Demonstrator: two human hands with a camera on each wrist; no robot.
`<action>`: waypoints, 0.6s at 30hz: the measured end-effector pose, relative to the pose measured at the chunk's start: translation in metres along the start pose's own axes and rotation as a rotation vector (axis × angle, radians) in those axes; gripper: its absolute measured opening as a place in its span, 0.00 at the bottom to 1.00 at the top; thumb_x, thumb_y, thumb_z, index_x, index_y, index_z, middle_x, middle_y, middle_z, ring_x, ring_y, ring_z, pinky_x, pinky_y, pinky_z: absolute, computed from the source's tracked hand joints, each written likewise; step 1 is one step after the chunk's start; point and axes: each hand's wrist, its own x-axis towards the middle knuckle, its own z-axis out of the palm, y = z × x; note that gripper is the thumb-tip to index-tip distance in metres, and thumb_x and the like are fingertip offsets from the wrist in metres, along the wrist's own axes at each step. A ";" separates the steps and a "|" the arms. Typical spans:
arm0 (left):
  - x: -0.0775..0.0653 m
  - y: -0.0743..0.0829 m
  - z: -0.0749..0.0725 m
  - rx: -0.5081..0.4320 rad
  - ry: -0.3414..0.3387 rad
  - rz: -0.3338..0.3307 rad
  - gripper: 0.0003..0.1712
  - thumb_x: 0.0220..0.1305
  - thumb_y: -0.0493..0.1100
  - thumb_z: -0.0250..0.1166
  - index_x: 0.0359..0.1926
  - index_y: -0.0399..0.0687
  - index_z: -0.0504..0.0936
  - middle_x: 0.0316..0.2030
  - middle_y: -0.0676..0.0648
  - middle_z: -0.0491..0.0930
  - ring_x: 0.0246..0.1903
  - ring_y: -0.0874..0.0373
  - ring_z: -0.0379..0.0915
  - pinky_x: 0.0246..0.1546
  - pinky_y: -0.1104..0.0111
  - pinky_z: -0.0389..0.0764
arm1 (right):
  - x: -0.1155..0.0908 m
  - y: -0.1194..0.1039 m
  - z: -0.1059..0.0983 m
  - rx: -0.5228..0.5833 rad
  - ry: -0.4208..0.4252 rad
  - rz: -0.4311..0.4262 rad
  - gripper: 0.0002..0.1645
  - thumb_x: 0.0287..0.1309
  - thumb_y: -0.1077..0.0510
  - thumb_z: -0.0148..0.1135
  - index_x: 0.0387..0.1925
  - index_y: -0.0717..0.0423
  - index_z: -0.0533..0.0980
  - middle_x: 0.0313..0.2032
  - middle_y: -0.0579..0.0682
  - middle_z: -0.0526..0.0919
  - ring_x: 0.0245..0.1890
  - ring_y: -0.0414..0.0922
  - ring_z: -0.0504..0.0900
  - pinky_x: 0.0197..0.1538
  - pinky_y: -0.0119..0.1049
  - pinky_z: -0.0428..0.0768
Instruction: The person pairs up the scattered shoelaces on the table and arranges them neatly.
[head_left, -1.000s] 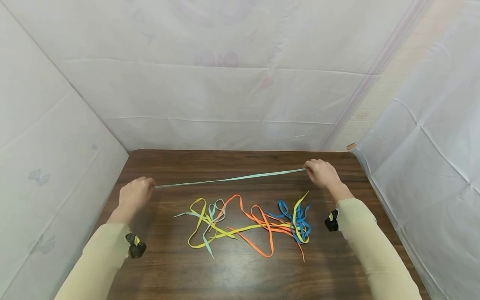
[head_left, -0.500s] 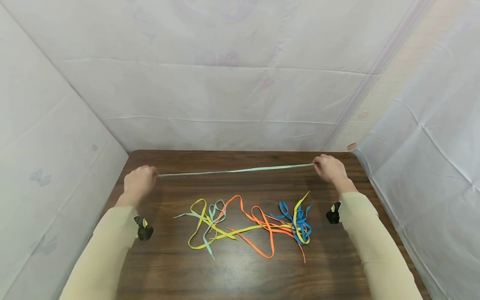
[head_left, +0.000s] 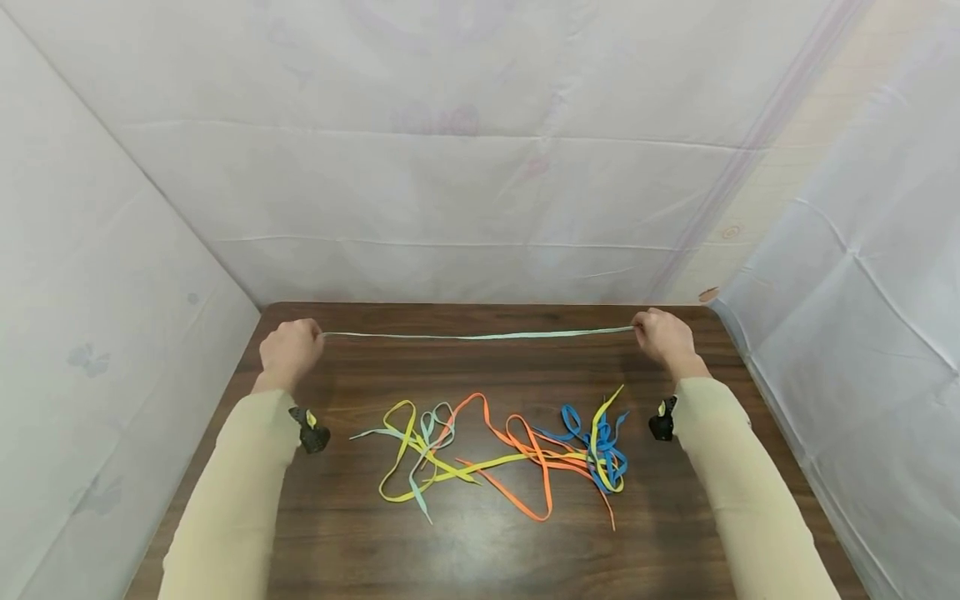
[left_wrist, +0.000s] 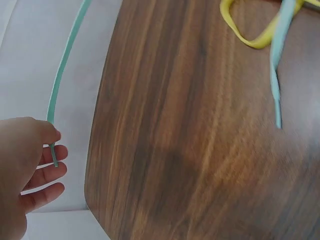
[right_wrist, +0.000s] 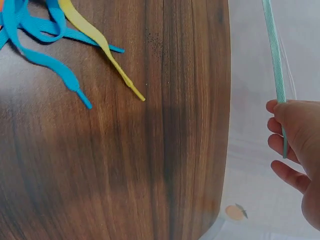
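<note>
A mint-green shoelace (head_left: 480, 337) stretches nearly straight and level across the far part of the table, between both hands. My left hand (head_left: 291, 350) pinches one end; in the left wrist view the lace's tip (left_wrist: 55, 159) sticks out below the thumb, along the fingers. At the other end, my right hand (head_left: 666, 340) pinches the lace between thumb and finger, and its tip (right_wrist: 285, 146) hangs past the thumb in the right wrist view. Nearer to me lies a loose tangle of laces: yellow (head_left: 487, 463), orange (head_left: 546, 483), blue (head_left: 617, 457) and pale green (head_left: 415, 487).
The dark wood-grain table (head_left: 480, 550) has rounded far corners. White sheeting (head_left: 450, 200) rises behind it, with more sheeting on the left (head_left: 90, 333) and right (head_left: 862, 350). A dark device (head_left: 311, 433) sits on the left wrist, another (head_left: 663, 421) on the right.
Both hands have moved away toward the table's far edge, the left hand further and slightly rightward. The held shoelace has gone from slanted to nearly level. The tangle lies as before.
</note>
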 end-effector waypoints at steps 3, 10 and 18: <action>0.004 0.006 -0.001 -0.014 -0.012 -0.019 0.12 0.57 0.43 0.47 0.33 0.42 0.75 0.25 0.42 0.77 0.20 0.49 0.70 0.13 0.61 0.65 | 0.003 -0.002 -0.001 -0.003 0.013 0.021 0.12 0.57 0.59 0.48 0.40 0.57 0.74 0.37 0.57 0.76 0.36 0.54 0.76 0.34 0.48 0.73; 0.017 0.024 0.003 -0.045 -0.006 -0.058 0.12 0.57 0.43 0.46 0.31 0.44 0.74 0.25 0.42 0.76 0.20 0.50 0.70 0.15 0.61 0.66 | 0.011 -0.006 -0.006 -0.045 0.019 0.072 0.10 0.57 0.59 0.47 0.39 0.57 0.71 0.37 0.58 0.77 0.33 0.55 0.76 0.31 0.48 0.73; 0.026 0.039 0.010 -0.070 0.010 -0.101 0.13 0.58 0.43 0.45 0.31 0.43 0.74 0.23 0.43 0.76 0.19 0.50 0.69 0.15 0.59 0.67 | 0.014 -0.011 -0.008 -0.059 0.027 0.131 0.10 0.57 0.59 0.47 0.38 0.59 0.71 0.35 0.59 0.77 0.31 0.56 0.76 0.29 0.48 0.73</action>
